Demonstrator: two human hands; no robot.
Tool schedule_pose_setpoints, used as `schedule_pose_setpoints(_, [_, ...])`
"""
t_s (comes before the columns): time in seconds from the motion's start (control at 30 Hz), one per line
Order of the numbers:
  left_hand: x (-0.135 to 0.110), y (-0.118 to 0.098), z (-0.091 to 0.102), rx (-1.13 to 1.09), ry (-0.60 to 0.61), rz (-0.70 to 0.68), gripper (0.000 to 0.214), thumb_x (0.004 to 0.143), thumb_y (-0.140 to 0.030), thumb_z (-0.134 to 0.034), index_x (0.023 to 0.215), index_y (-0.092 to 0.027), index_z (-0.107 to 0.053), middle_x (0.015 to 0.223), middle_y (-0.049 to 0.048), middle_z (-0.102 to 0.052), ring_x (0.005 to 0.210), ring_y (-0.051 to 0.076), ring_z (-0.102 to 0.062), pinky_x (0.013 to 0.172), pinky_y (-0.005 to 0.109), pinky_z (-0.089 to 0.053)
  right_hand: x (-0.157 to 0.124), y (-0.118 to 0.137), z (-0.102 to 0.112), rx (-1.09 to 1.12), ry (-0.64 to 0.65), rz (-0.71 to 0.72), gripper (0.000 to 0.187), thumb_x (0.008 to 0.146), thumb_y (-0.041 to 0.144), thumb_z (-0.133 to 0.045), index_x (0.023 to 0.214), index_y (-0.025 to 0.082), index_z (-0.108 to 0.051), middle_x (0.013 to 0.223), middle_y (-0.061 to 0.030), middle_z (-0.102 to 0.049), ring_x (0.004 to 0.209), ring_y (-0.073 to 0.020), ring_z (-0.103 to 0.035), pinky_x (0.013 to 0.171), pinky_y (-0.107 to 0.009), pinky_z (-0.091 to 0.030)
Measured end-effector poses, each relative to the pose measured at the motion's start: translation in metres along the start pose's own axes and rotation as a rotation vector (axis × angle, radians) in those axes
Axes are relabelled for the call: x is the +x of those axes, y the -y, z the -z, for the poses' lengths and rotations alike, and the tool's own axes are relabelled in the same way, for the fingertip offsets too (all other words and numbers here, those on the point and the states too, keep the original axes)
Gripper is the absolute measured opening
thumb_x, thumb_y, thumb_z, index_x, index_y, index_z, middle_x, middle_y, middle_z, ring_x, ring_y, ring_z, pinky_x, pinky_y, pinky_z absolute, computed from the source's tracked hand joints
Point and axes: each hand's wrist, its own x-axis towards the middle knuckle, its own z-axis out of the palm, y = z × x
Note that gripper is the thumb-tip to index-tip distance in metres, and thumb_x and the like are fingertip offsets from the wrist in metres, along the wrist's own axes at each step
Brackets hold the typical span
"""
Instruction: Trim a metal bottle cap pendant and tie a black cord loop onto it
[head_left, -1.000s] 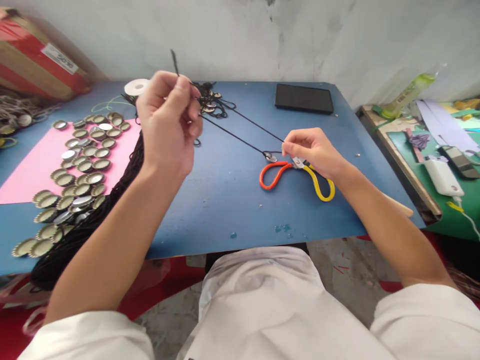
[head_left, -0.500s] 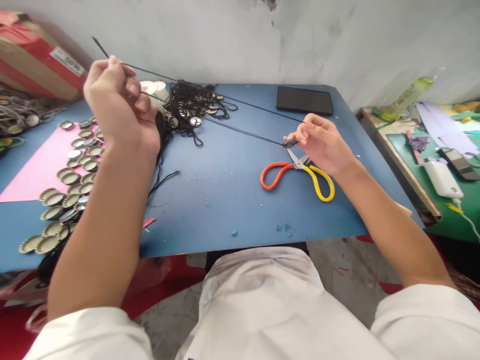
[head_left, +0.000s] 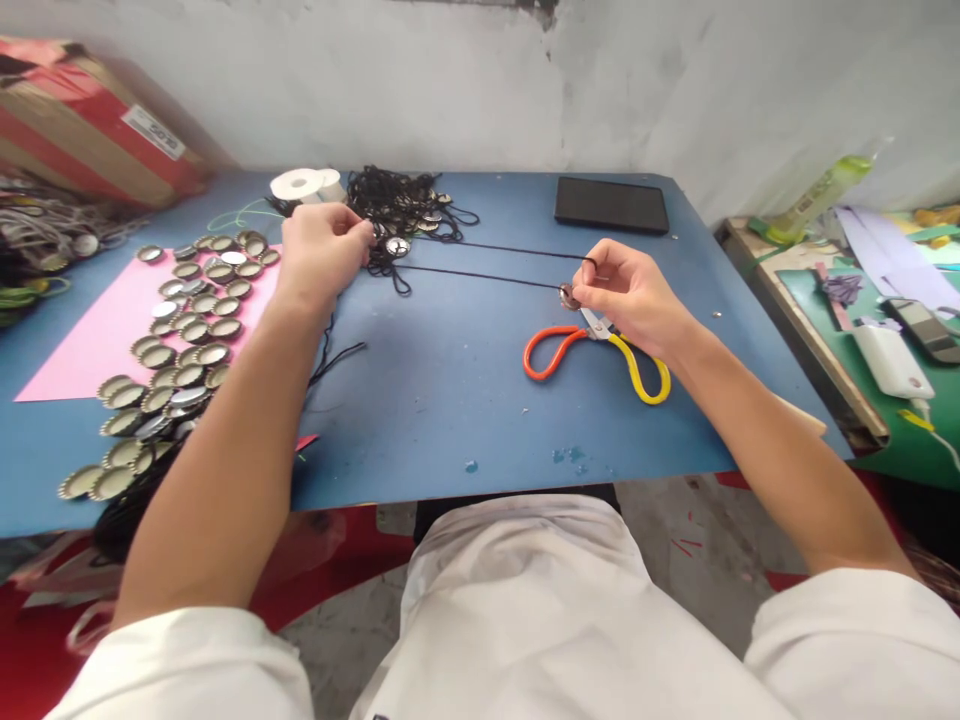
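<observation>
My left hand (head_left: 324, 250) is closed in a pinch beside the heap of corded caps. My right hand (head_left: 626, 300) grips a bottle cap (head_left: 567, 295) between thumb and fingers. Two strands of black cord (head_left: 487, 277) run nearly parallel between the hands, a little slack at the right, where one strand curls over the right fingers. The left fingertips hide the cord's far ends. Directly below the right hand lie scissors (head_left: 598, 330), blades partly covered by it, with one orange and one yellow handle.
Many loose bottle caps (head_left: 191, 330) lie on and around a pink sheet (head_left: 82, 350) at the left. A tangle of black cords (head_left: 394, 195), white spools (head_left: 296, 185) and a black phone (head_left: 611, 205) sit along the back. A striped carton (head_left: 97, 120) stands far left.
My left hand has come down and to the right, from raised above the table to beside the heap. The right hand has turned slightly, showing the bottle cap more. The cord strands hang lower.
</observation>
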Motion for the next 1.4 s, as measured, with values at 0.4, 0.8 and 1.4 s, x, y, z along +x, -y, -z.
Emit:
schedule_pose_setpoints(0.4, [-0.062, -0.081, -0.028, 0.099, 0.080, -0.383, 0.026, 0.108, -0.021, -0.057, 0.126, -0.023, -0.075, 0.127, 0.0087, -0.076, 0.097, 0.022, -0.070, 0.090, 0.038, -0.056, -0.004, -0.014, -0.009, -0.555, 0.006, 0.155, 0.027, 0.087, 0.020, -0.080, 0.112, 0.026, -0.074, 0.099, 0.0000, -0.073, 0.086, -0.0195, -0.073, 0.089, -0.040, -0.064])
schedule_pose_setpoints(0.8, [-0.118, -0.128, -0.054, -0.525, 0.355, -0.319, 0.017, 0.094, -0.010, -0.061, 0.105, -0.022, -0.064, 0.100, -0.0013, -0.074, 0.065, 0.009, -0.066, 0.061, 0.023, -0.055, -0.019, -0.001, -0.035, -0.649, 0.040, 0.412, 0.009, 0.101, 0.033, -0.080, 0.098, 0.027, -0.075, 0.095, -0.0013, -0.074, 0.087, -0.0202, -0.069, 0.084, -0.036, -0.061])
schedule_pose_setpoints(1.4, [-0.121, -0.131, -0.055, -0.811, 0.390, -0.199, 0.011, 0.102, -0.021, -0.059, 0.100, -0.021, -0.070, 0.075, -0.0026, -0.075, 0.063, 0.015, -0.079, 0.065, 0.027, -0.070, -0.020, 0.006, -0.037, -0.212, 0.003, 0.202, 0.017, 0.093, 0.039, -0.090, 0.098, 0.026, -0.079, 0.097, -0.0022, -0.077, 0.090, -0.0206, -0.075, 0.087, -0.038, -0.068])
